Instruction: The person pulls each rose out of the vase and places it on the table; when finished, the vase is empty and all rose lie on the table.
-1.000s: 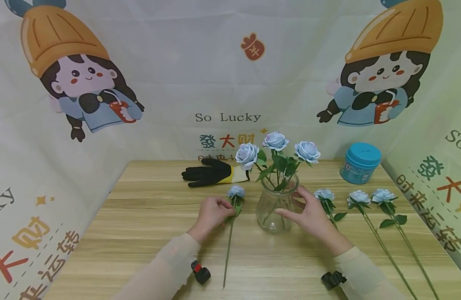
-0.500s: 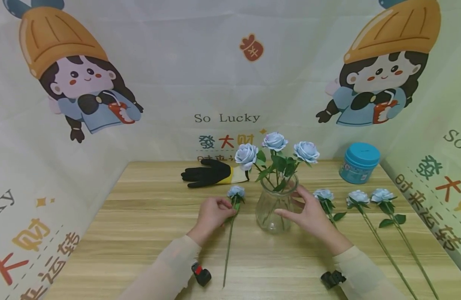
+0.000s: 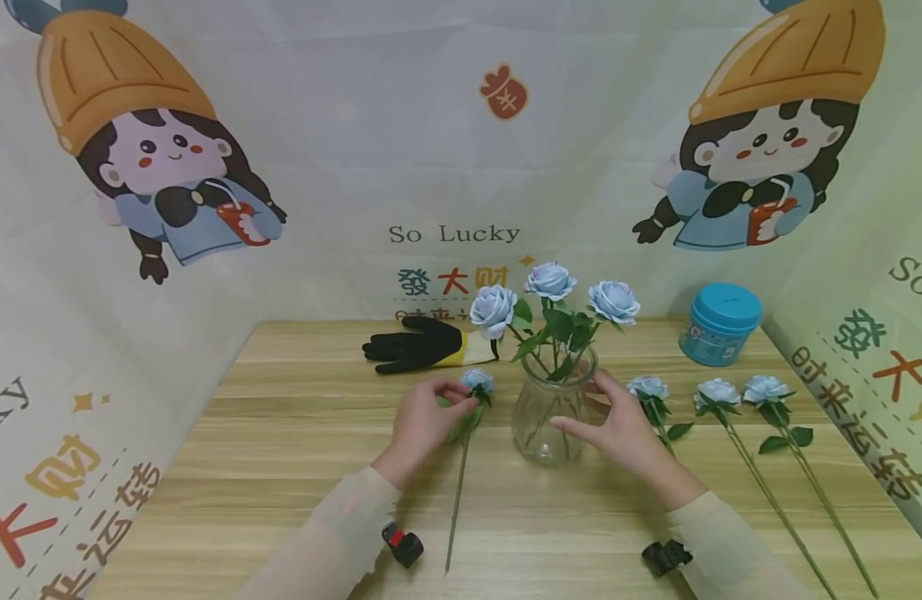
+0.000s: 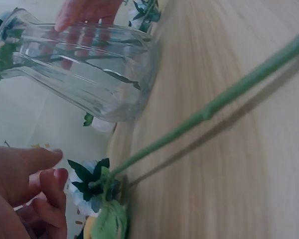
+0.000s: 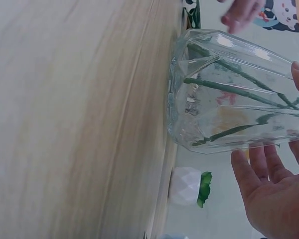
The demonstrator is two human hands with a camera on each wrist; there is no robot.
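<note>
A light-blue rose (image 3: 478,382) with a long green stem lies on the table, left of the vase. My left hand (image 3: 429,419) is beside its bloom, fingertips overlapping the bloom's lower edge in the head view. In the left wrist view, the fingers (image 4: 52,201) bend loosely beside the bloom with nothing between them. A clear glass vase (image 3: 548,425) stands upright with 3 blue roses in it, their stems (image 5: 239,92) visible through the glass. My right hand (image 3: 618,429) holds the vase's right side, thumb in front and fingers behind.
Several more blue roses (image 3: 719,396) lie right of the right hand, stems towards the front. A blue lidded tub (image 3: 721,325) stands at the back right. Behind the vase lies a black and yellow glove (image 3: 416,346). A printed cloth (image 3: 341,158) hangs around the table's back.
My left hand has moved slightly up along the rose, from its leaf towards the bloom, which has shifted a little to the right. The right hand and vase stay put.
</note>
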